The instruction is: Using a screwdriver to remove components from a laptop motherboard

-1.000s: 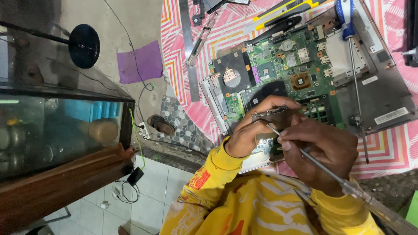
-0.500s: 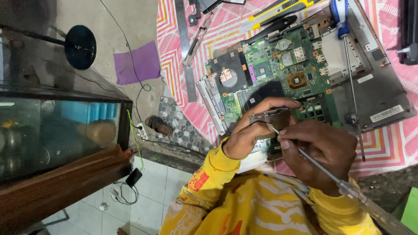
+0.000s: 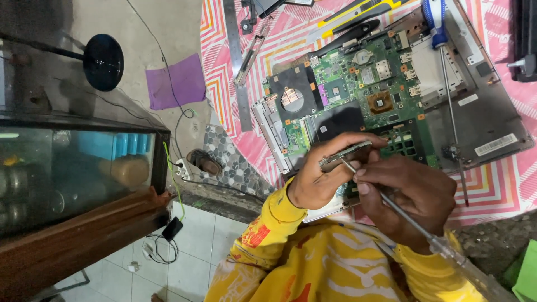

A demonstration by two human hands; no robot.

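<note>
At the far left stands a glass tank in a wooden frame, and above it a black round stand base. A purple cloth lies on the grey floor. On the striped cloth rests an opened laptop chassis with its green motherboard showing. The left hand is closed around a small narrow circuit board, held just above the near edge of the motherboard. The right hand is clamped on a thin screwdriver, its tip touching that small board. A second screwdriver with blue handle lies across the chassis.
</note>
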